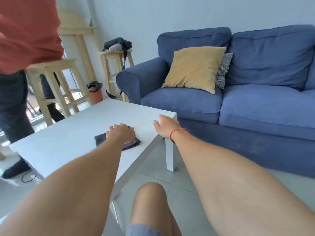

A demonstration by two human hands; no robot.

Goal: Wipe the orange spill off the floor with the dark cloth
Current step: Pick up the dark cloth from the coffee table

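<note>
Cloth pickup on the white table (68, 138).
Left hand (120, 134) lay spread over the dark cloth (100, 140), not yet clenched; right hand (166, 126) rested open at the table's corner. Next: grasp, carry to the unseen spill.

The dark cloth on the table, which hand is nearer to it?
Left. The left hand rests on the dark cloth; the right hand is beside it, at the table corner.
</note>
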